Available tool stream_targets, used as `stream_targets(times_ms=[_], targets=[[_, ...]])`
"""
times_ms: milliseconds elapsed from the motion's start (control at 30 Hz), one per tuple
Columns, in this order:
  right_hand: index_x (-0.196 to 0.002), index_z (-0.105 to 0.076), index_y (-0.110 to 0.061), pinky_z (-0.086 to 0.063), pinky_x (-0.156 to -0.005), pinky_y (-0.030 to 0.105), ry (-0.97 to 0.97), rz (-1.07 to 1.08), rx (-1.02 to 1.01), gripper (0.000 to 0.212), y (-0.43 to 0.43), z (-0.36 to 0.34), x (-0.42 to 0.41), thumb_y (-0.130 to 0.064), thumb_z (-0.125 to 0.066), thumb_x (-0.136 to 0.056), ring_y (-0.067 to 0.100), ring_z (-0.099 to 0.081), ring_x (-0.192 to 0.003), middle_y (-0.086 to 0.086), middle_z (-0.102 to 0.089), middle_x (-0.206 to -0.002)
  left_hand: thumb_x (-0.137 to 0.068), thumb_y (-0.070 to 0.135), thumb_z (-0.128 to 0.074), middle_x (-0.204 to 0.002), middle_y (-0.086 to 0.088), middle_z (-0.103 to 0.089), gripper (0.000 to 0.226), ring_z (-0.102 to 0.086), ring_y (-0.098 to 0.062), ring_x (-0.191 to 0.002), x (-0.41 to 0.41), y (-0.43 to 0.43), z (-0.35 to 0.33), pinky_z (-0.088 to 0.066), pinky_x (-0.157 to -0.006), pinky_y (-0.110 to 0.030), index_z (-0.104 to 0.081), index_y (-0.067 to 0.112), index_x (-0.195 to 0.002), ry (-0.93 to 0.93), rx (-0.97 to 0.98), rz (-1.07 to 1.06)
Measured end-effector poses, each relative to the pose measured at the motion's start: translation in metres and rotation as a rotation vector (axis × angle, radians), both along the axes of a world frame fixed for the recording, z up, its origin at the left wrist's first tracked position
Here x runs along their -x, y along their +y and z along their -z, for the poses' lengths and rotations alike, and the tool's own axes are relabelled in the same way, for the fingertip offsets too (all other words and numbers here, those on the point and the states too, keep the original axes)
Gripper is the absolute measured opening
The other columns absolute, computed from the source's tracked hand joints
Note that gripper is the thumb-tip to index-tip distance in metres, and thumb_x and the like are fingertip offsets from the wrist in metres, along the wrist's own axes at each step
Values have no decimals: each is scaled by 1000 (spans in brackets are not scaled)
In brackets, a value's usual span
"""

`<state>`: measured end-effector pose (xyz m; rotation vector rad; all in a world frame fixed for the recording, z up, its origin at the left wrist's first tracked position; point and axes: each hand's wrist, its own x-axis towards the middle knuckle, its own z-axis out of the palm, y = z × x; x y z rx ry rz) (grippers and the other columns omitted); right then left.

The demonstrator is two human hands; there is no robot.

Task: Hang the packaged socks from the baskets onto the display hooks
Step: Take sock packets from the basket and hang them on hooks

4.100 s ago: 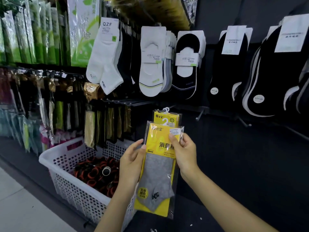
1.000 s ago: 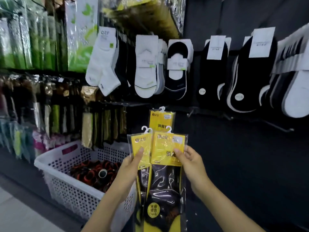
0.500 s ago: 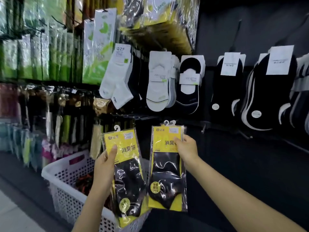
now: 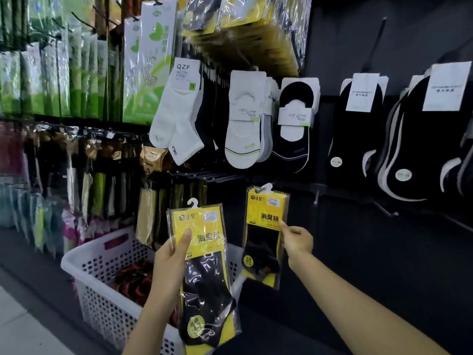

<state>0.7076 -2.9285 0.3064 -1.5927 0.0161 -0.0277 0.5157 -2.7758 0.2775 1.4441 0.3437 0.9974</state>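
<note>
Packet [image 4: 207, 285] in the gripping left hand [image 4: 171, 254] looks light, floppy, slippery; stiff card [image 4: 195, 224] under its thumb holds best. Right hand [image 4: 297, 239] pinches second packet [image 4: 263, 252].

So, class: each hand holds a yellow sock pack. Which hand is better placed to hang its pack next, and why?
Probably right. The right hand pinches the right pack at the display, hanger at hook level; the left hand holds the left pack lower, by the basket.

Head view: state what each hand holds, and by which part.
Left hand grips the near sock pack by its yellow card's left edge; right hand pinches the far sock pack at its card's right edge.
</note>
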Motion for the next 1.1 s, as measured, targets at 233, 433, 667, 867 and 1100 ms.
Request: stream_targets(times_ms=[233,433,667,867,1100], targets=[[-100,-63,-15,-54,-69,21,-149,-366,17,18,-22,-1,57,-31,-57,-94,11,-64,-82,0,-66,-94,-84,51,-56,-83,5,-45,31,-41,-3,-68,-9,-21,12,-35,-64,-16,-46,22,-91,66,29,82],[-104,-64,-10,-58,-76,33,-161,-560,2,26,-26,-12,99,-27,-70,-85,22,-68,-90,9,-69,-103,-84,30,-66,-87,0,-76,22,-72,-13,-79,-8,-55,-3,-52,-58,-16,-70,13,-97,2,126,194],[-103,-59,-10,-55,-88,42,-183,-466,-88,19,-36,-20,80,-23,-63,-90,23,-70,-92,6,-74,-95,-87,53,-50,-78,20,-63,22,-57,9,-70,-12,-47,-26,-43,-75,-11,-58,34,-80,75,30,139],[-100,-57,-16,-55,-88,41,-244,-349,-168,8,-30,-28,54,-20,-58,-93,24,-70,-92,5,-75,-91,-93,49,-43,-68,17,-31,30,-31,4,-58,-17,-11,-39,-28,-56,-13,-33,35,-69,108,-106,9],[-107,-56,-12,-53,-87,38,-325,-321,-57,18,1,-31,31,-22,-59,-93,26,-68,-88,13,-72,-89,-93,49,-44,-66,19,-37,31,-40,8,-57,-24,14,-43,-29,-60,-10,-36,34,-67,102,-90,-16]])
